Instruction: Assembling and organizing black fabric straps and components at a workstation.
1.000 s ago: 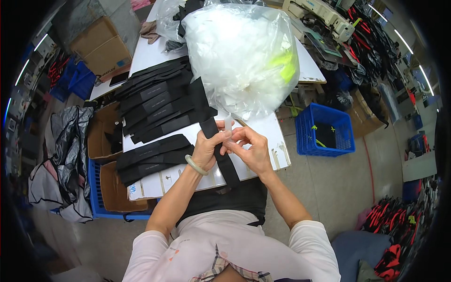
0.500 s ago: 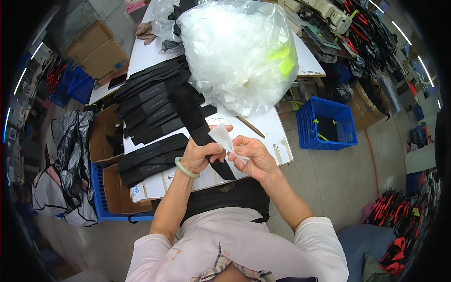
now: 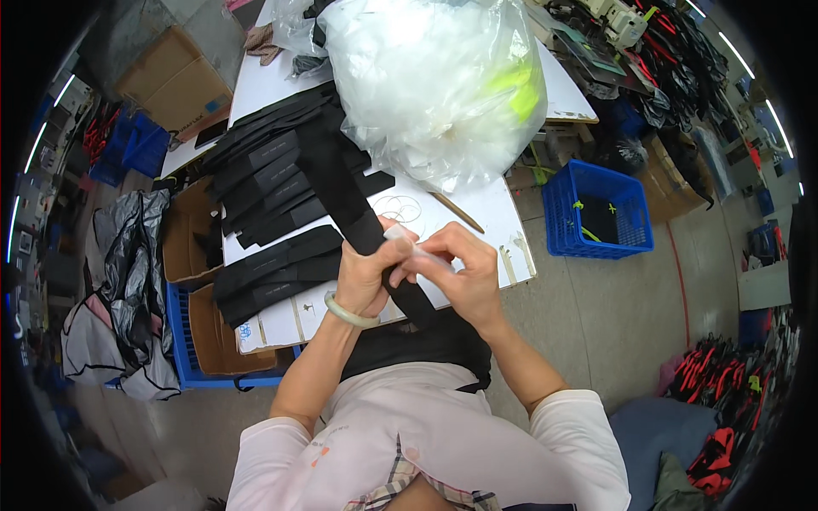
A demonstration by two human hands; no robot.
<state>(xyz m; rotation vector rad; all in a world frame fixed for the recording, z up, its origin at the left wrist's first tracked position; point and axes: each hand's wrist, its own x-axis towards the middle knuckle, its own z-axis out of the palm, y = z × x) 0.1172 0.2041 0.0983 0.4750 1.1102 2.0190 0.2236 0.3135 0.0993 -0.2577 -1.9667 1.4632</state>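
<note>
My left hand point(image 3: 368, 271), with a pale bangle at its wrist, is closed around a long black fabric strap point(image 3: 336, 183). The strap slants from the pile at the far left down over the table's near edge. Pinched in my right hand point(image 3: 460, 271) is a small white sheet point(image 3: 413, 247), folded or bunched; my fingers hide part of it. The sheet lies against the strap where both hands meet. To the left, several black strips point(image 3: 273, 183) lie in overlapping rows on the white table point(image 3: 503, 234).
A large clear plastic bag point(image 3: 434, 85) full of white material stands at the far side. Near it lie a brown stick point(image 3: 457, 212) and a thin loop of thread point(image 3: 398, 207). A blue crate point(image 3: 596, 209) is on the floor to the right; cardboard boxes point(image 3: 223, 332) stand at the left.
The white sheet stood up spread out between my hands; now it is lower and folded against the strap. My right hand has closed in over it, and the view has shifted slightly.
</note>
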